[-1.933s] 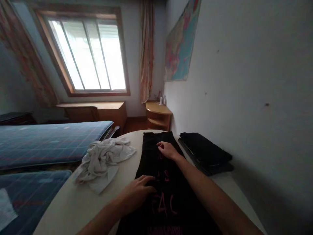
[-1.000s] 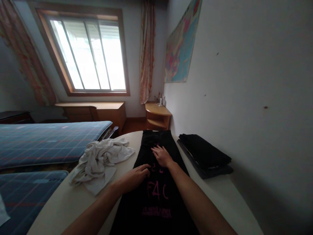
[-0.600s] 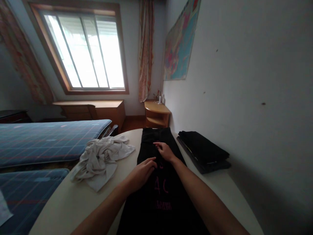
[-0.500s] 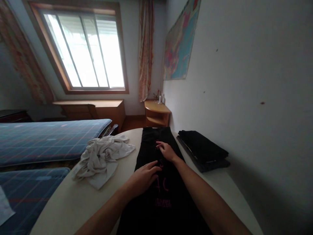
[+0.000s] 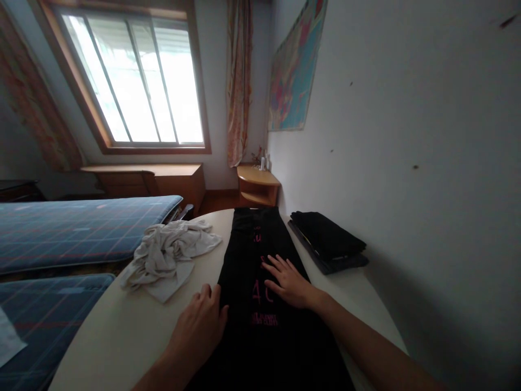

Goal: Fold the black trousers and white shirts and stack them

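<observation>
A long black garment (image 5: 244, 260) with pink lettering down its middle lies lengthwise in front of me, folded into a narrow strip. My left hand (image 5: 199, 320) is at its left edge, fingers curled down and thumb over the black cloth; the fingertips are partly hidden. Flat on the lettered part rests my right hand (image 5: 288, 282), its fingers spread and holding nothing. To the left is a crumpled pale grey cloth (image 5: 166, 260). A stack of folded dark clothes (image 5: 328, 239) sits to the right, apart from both hands.
A round cream table (image 5: 97, 342) carries the clothes. Blue plaid mattresses (image 5: 81, 228) stand along its left side, and a white wall (image 5: 386, 136) rises on the right. Beyond are a wooden corner shelf (image 5: 258, 176), a desk (image 5: 175, 171) and a window (image 5: 134, 81).
My left hand has moved from the garment's middle to its left edge, and its fingers have curled. The right hand has come nearer and spread flat. The view has shifted slightly.
</observation>
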The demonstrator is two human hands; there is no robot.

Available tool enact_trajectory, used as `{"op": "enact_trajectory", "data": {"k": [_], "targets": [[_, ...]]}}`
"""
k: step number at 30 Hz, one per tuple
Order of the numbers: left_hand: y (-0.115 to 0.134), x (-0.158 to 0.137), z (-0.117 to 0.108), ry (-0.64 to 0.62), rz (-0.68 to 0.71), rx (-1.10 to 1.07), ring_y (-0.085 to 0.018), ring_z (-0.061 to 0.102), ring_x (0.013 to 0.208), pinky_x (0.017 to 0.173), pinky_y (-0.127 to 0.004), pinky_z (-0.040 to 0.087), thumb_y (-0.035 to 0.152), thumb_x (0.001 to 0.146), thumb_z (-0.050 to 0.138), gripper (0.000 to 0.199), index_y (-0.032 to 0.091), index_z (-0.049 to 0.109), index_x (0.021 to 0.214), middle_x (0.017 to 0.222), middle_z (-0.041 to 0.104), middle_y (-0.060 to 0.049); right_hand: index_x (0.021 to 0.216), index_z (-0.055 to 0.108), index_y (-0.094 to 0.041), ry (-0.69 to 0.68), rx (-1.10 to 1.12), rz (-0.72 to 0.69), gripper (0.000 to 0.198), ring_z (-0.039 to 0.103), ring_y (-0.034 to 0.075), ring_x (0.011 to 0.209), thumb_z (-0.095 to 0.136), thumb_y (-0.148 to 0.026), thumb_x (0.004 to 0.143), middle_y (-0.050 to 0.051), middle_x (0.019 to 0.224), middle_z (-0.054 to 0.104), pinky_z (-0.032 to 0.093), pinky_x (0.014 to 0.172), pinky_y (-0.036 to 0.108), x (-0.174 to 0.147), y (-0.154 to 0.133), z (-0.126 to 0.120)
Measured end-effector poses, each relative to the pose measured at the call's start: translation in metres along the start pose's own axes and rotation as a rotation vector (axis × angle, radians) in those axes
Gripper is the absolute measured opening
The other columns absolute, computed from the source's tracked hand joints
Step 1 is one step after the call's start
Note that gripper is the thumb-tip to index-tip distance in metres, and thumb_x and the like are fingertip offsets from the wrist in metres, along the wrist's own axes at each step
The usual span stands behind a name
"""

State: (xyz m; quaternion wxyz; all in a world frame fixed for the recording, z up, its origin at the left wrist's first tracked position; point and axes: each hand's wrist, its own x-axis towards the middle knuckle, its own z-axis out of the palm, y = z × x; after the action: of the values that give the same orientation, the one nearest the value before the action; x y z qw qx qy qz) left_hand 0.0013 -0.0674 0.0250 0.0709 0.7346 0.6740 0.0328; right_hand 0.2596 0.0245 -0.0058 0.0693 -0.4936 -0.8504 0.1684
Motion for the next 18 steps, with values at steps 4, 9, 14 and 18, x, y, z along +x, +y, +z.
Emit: {"op": "enact_trajectory", "data": {"k": [4,9,14,18], "targets": [[-0.029,0.017,0.006,-0.087,0.03,-0.105,-0.024,0.068,0.096,0.079,-0.031,0.046,0.014,0.093,0.043,0.027,0.017,0.045,0.121,0.104,0.068,-0.01,0.154,0.037,-0.024,-0.05,-0.013,0.014,0.07,0.008,0.038,0.151,0.052,-0.057,0.093,0.012,0.165,0.017,0.011,0.119,0.06,-0.021,-0.023,-0.003],[-0.06,0.03,0.016,-0.088,0.142,-0.279,-0.019,0.066,0.085,0.072,-0.026,0.043,0.014,0.09,0.042,0.022,0.02,0.047,0.11,0.085,0.068,-0.002,0.155,0.035,-0.023,-0.069,-0.02,-0.159,0.071,0.015,0.038,0.15,0.054,-0.054,0.093,0.015,0.162,0.025,0.008,0.118,0.065,-0.064,-0.073,0.013],[-0.046,0.02,0.004,0.029,0.206,-0.188,-0.018,0.063,0.08,0.07,-0.027,0.04,0.018,0.089,0.047,0.007,0.021,0.053,0.094,0.089,0.068,-0.003,0.14,0.054,-0.018,-0.027,-0.092,-0.407,0.063,0.032,0.037,0.145,0.054,-0.06,0.092,0.019,0.151,0.044,0.025,0.117,0.059,-0.087,-0.094,0.05],[-0.013,0.001,-0.006,0.006,0.226,-0.132,-0.021,0.064,0.074,0.065,-0.03,0.039,0.045,0.09,0.055,0.024,0.022,0.056,0.082,0.082,0.068,-0.003,0.117,0.067,-0.027,0.142,-0.281,-0.622,0.025,0.057,0.029,0.126,0.054,-0.039,0.099,0.006,0.124,0.069,0.046,0.104,0.045,-0.089,-0.092,0.098]]}}
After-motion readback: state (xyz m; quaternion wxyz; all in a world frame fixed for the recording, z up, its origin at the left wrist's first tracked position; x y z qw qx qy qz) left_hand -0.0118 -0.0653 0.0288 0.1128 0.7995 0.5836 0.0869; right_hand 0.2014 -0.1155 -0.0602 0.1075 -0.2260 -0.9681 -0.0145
